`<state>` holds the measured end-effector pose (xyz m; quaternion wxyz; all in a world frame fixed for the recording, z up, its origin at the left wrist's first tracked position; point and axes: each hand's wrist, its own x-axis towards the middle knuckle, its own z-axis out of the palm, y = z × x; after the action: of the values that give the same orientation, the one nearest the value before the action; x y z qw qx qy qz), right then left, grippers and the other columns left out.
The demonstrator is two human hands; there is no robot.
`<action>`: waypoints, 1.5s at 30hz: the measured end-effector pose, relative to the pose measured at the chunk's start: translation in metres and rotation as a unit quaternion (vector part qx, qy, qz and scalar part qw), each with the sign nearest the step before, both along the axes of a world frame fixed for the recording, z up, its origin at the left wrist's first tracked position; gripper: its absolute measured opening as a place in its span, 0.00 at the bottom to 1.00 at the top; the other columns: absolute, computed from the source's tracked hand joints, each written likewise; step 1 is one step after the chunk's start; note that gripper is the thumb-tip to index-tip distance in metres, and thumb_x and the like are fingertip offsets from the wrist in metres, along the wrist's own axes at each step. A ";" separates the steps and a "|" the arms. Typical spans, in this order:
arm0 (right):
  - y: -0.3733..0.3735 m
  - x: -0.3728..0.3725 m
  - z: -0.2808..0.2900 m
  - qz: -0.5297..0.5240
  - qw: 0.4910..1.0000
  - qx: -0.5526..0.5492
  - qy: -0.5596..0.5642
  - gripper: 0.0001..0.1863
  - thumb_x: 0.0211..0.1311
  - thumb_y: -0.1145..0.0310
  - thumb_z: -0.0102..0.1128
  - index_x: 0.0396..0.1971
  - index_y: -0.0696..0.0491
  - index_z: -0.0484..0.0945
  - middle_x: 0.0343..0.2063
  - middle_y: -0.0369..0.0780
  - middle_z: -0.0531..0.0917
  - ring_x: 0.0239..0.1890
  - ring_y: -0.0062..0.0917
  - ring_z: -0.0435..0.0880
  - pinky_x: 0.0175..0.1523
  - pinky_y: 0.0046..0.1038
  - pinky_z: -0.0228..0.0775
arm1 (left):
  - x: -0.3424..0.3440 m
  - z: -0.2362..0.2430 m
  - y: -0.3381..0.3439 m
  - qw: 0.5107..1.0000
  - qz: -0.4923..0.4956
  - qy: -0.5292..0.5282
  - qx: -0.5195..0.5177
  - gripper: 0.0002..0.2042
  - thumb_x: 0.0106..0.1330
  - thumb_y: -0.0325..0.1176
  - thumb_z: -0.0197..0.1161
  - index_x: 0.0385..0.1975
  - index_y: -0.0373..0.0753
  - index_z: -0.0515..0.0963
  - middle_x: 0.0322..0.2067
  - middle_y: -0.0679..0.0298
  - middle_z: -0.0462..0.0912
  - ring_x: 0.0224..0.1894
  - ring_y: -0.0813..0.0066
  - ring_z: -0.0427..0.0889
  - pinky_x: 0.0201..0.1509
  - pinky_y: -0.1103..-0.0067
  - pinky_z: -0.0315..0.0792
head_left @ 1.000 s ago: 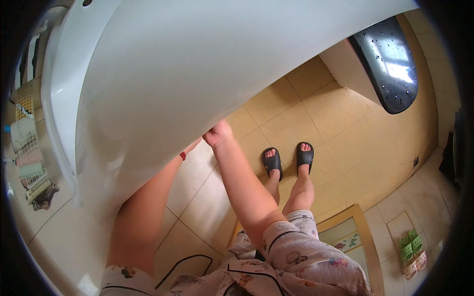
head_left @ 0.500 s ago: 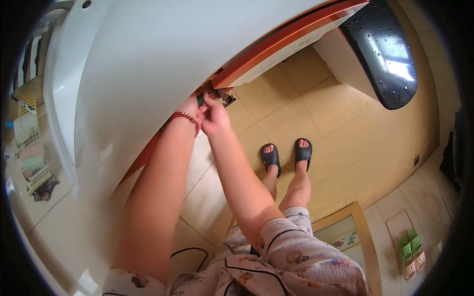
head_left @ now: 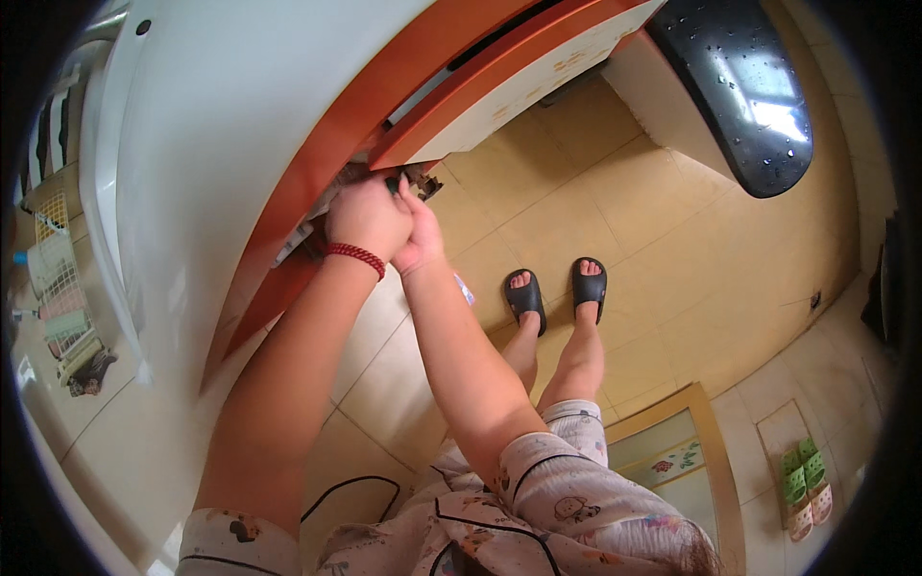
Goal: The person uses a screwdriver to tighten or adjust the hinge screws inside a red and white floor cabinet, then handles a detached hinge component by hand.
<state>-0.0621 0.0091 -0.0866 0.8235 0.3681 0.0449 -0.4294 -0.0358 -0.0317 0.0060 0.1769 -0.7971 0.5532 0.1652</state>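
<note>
My left hand, with a red beaded bracelet at its wrist, is closed at the opening of an orange-red cabinet. Against it presses my right hand, its fingers curled in. Between the two hands shows the end of a small dark green piece; most of it is hidden, so its kind is unclear. Just beyond the fingers, a metal hinge-like fitting sticks out by the lower end of the white, orange-edged cabinet door, which stands ajar. Pale items inside the cabinet are partly covered by my left hand.
A white basin or countertop overhangs the cabinet. A wet glossy black top juts out at upper right. On the tiled floor stand my feet in black slides, a yellow-framed glass panel and green-and-pink clogs. A wire rack is far left.
My left hand has come down and its back now faces up, beside the right. The view has shifted, so more of the orange-red cabinet frame and its inside shows.
</note>
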 end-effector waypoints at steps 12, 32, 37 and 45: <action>-0.012 0.037 -0.011 0.074 0.993 0.086 0.039 0.10 0.56 0.72 0.48 0.38 0.59 0.68 0.32 0.45 0.75 0.36 0.31 0.74 0.43 0.33 0.70 | 0.038 0.003 0.006 0.869 0.405 0.251 -0.137 0.11 0.51 0.32 0.55 0.32 0.33 0.72 0.29 0.56 0.76 0.30 0.66 0.76 0.33 0.74 0.71; 0.000 0.036 -0.005 0.081 0.992 0.063 0.076 0.06 0.56 0.71 0.48 0.34 0.54 0.68 0.30 0.40 0.76 0.28 0.26 0.76 0.34 0.25 0.72 | 0.044 -0.021 0.003 0.751 0.581 0.242 -0.201 0.07 0.54 0.34 0.53 0.25 0.37 0.74 0.21 0.64 0.75 0.19 0.79 0.72 0.21 0.82 0.67; -0.007 0.023 0.002 0.125 0.981 0.036 0.143 0.06 0.55 0.73 0.48 0.33 0.56 0.68 0.29 0.40 0.76 0.26 0.25 0.77 0.30 0.23 0.73 | 0.054 -0.012 0.023 0.923 0.261 0.250 -0.129 0.07 0.54 0.33 0.53 0.28 0.36 0.72 0.23 0.61 0.74 0.16 0.74 0.72 0.16 0.80 0.67; 0.006 0.033 0.000 0.110 0.982 0.041 0.146 0.08 0.57 0.71 0.47 0.36 0.57 0.69 0.32 0.38 0.76 0.33 0.23 0.76 0.41 0.23 0.71 | 0.045 0.029 0.026 0.990 -0.032 0.136 0.013 0.11 0.51 0.30 0.54 0.33 0.32 0.68 0.32 0.46 0.73 0.32 0.52 0.75 0.34 0.65 0.70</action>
<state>-0.0294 0.0153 -0.0866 0.8345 0.3274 0.2225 -0.3834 0.0090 -0.0058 0.0348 0.1152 -0.7469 0.5952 0.2731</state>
